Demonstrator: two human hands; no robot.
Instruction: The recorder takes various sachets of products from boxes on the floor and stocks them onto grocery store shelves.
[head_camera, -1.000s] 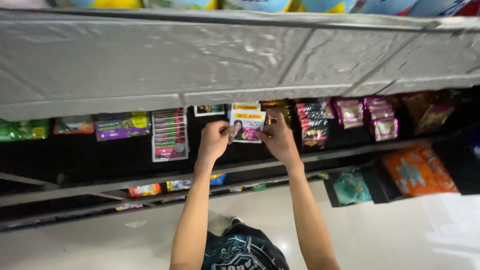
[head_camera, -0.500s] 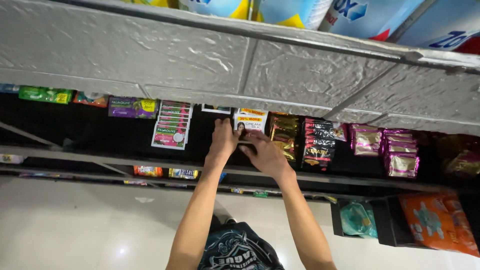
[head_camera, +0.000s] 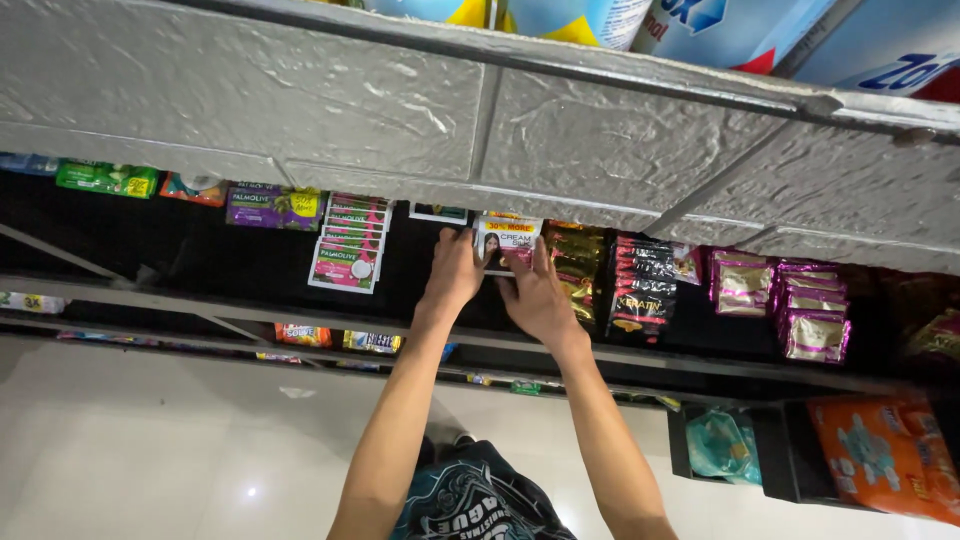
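Now | both hands' fingers clamped on white sachet strip (head_camera: 505, 243) | pink sachets (head_camera: 347, 255) left, black sachets (head_camera: 640, 285) right

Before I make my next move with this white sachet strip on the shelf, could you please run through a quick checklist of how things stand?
1. Left hand on the white sachet strip: ok, fingers at its left edge.
2. Right hand on the strip: ok, fingers at its lower right edge.
3. Firmness of grip: cannot tell, the fingertips hide the contact.
4. Room to the left: ok, a dark gap separates the strip from the pink sachet stack.
5. Room to the right: not ok, the gold sachets sit close beside the right hand.
6. Whether the strip hangs on a hook: cannot tell, the grey shelf edge hides its top.
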